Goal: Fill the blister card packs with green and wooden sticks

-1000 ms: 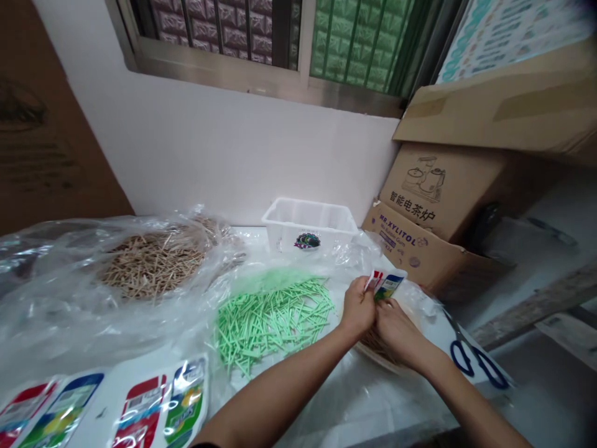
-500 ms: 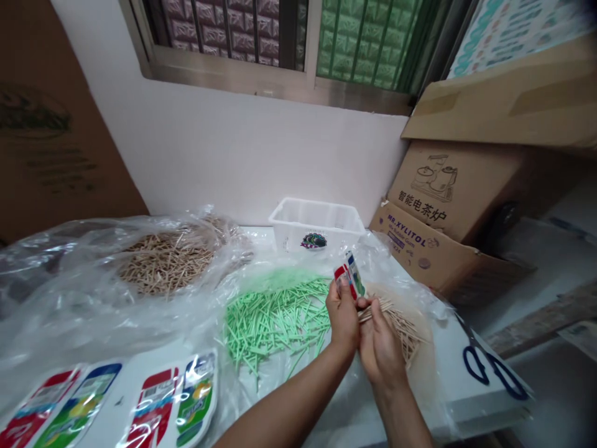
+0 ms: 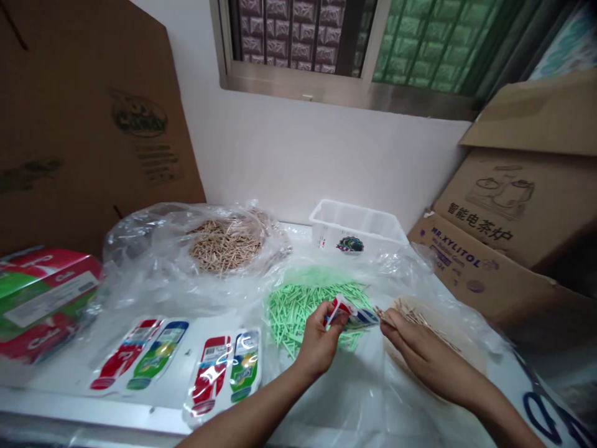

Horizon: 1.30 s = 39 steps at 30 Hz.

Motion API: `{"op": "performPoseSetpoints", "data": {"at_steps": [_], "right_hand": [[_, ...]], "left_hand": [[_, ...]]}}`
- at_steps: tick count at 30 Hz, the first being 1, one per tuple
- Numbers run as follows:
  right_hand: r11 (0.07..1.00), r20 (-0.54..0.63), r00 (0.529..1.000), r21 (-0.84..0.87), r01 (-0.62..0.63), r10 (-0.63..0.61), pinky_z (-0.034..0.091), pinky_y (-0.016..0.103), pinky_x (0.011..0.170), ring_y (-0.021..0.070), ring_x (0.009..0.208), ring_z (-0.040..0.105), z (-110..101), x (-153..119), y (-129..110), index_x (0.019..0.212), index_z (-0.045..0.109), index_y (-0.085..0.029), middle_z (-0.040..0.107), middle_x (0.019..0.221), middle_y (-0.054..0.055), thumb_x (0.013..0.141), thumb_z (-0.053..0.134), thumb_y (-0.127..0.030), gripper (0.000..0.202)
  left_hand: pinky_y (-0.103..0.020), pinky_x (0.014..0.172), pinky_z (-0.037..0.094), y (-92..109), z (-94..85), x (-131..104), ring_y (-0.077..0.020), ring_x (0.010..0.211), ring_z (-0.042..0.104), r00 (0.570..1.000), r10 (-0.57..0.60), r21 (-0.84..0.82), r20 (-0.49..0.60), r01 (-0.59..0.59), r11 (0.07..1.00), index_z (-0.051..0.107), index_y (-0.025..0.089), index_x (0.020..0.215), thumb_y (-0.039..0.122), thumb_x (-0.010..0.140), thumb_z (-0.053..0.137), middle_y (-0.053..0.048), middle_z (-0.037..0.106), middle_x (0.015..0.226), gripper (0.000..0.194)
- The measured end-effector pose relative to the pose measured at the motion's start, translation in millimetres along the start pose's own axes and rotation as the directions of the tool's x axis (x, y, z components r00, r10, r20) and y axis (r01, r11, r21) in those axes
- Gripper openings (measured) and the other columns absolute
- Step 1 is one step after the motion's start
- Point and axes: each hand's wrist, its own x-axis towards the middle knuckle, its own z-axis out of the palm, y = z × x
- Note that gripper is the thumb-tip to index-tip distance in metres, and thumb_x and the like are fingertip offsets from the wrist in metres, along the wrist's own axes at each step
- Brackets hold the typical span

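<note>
My left hand (image 3: 321, 339) is closed on a printed plastic packet (image 3: 364, 318), red on one side and blue on the other, held tilted over the green sticks. To its right, my right hand (image 3: 426, 354) pinches a small bundle of thin beige sticks (image 3: 381, 313), their tips close to the packet's end. Whether the tips touch the packet I cannot tell. Beneath the left hand lies a loose heap of light green sticks (image 3: 293, 311) on clear plastic. More beige sticks (image 3: 413, 309) lie behind the right hand, which partly hides them.
A white plastic basket (image 3: 357, 224) stands by the wall. Left of it, an open clear bag holds beige sticks (image 3: 224, 246). Two red-and-green packets (image 3: 161, 354) (image 3: 212, 373) lie at front left, near a red-green box (image 3: 46, 305). Dark-blue-handled scissors (image 3: 541, 414) lie right, below cardboard boxes (image 3: 466, 261).
My hands were together near the beige sticks and have moved apart. The packet has tipped from upright to nearly level. The view has turned left, bringing the red-green box into sight.
</note>
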Motion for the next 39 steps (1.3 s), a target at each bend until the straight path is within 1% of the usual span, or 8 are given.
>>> {"op": "performPoseSetpoints", "data": {"at_steps": [8,17,22,27,30,33,36,39], "right_hand": [[0.989,0.234,0.970,-0.112,0.094,-0.065,0.040,0.026,0.063,0.0189,0.069,0.058,-9.2,19.8,-36.9,0.085,0.057,-0.025,0.066,0.076,0.002,0.089,0.039,-0.045,0.027],[0.877,0.338,0.940,-0.442,0.191,-0.034,0.030,0.027,0.051,0.0201,0.061,0.059,5.4,31.7,-38.9,0.089,0.055,-0.022,0.067,0.073,0.006,0.089,0.037,-0.033,0.021],[0.716,0.324,0.945,-0.672,0.190,0.053,0.026,0.028,0.047,0.0239,0.064,0.062,16.3,38.5,-58.7,0.117,0.050,-0.013,0.069,0.078,0.013,0.075,0.041,-0.007,0.043],[0.767,0.396,0.918,-0.586,0.264,-0.014,0.028,0.027,0.050,0.0251,0.070,0.062,18.2,45.0,-70.3,0.111,0.051,-0.013,0.068,0.081,0.013,0.073,0.046,-0.009,0.039],[0.891,0.347,0.935,-0.398,0.218,-0.074,0.032,0.025,0.053,0.0213,0.071,0.060,16.2,49.3,-61.6,0.106,0.052,-0.016,0.067,0.078,0.008,0.075,0.049,-0.015,0.032],[0.992,0.211,0.974,-0.082,0.099,-0.080,0.038,0.024,0.059,0.0175,0.072,0.058,19.9,52.2,-47.7,0.101,0.055,-0.018,0.065,0.080,0.004,0.079,0.048,-0.020,0.023],[0.954,0.186,0.980,0.300,0.014,-0.073,0.042,0.025,0.064,0.0167,0.075,0.058,31.8,51.8,-36.5,0.086,0.061,-0.017,0.065,0.082,0.003,0.083,0.048,-0.031,0.019],[0.869,0.151,0.988,0.491,-0.053,-0.025,0.041,0.024,0.063,0.0148,0.070,0.056,45.1,49.5,-31.1,0.080,0.063,-0.016,0.063,0.074,0.001,0.082,0.053,-0.038,0.024]], "left_hand": [[-0.028,0.073,0.040,5.3,-28.9,-16.8,-0.0172,0.081,0.053,0.968,0.229,0.311,0.107,-0.251,0.917,0.058,0.019,0.085,0.030,0.087,0.048,-0.005,0.060,0.086,0.015],[-0.043,0.096,0.033,1.6,-50.0,-20.8,-0.0219,0.094,0.055,0.812,0.483,0.511,0.328,-0.582,0.632,0.055,0.019,0.101,0.015,0.081,0.042,-0.009,0.063,0.097,0.024],[-0.049,0.098,0.029,7.8,-42.0,-28.7,-0.0213,0.082,0.060,0.856,0.347,0.680,0.383,-0.516,0.522,0.054,0.019,0.109,0.008,0.077,0.040,-0.008,0.066,0.087,0.037],[-0.036,0.073,0.042,22.6,-37.1,-36.0,-0.0223,0.071,0.059,0.920,0.044,0.650,0.390,-0.309,0.694,0.055,0.019,0.097,0.024,0.083,0.043,-0.007,0.065,0.079,0.019],[-0.028,0.061,0.039,24.2,-39.5,-35.3,-0.0183,0.065,0.054,0.933,-0.099,0.516,0.345,-0.101,0.851,0.056,0.017,0.086,0.034,0.087,0.040,-0.004,0.061,0.072,0.023],[-0.023,0.059,0.037,17.5,-41.3,-33.6,-0.0143,0.065,0.051,0.941,-0.156,0.184,0.299,0.104,0.977,0.056,0.014,0.080,0.040,0.088,0.040,-0.003,0.059,0.072,0.032],[-0.022,0.057,0.036,9.9,-40.1,-34.5,-0.0119,0.061,0.048,0.941,-0.203,-0.073,0.270,0.231,0.970,0.058,0.013,0.079,0.046,0.083,0.049,-0.001,0.057,0.069,0.034],[-0.020,0.053,0.034,6.6,-37.1,-38.1,-0.0101,0.054,0.044,0.934,-0.260,-0.174,0.247,0.306,0.936,0.059,0.013,0.075,0.048,0.078,0.056,0.001,0.053,0.060,0.036]]}}
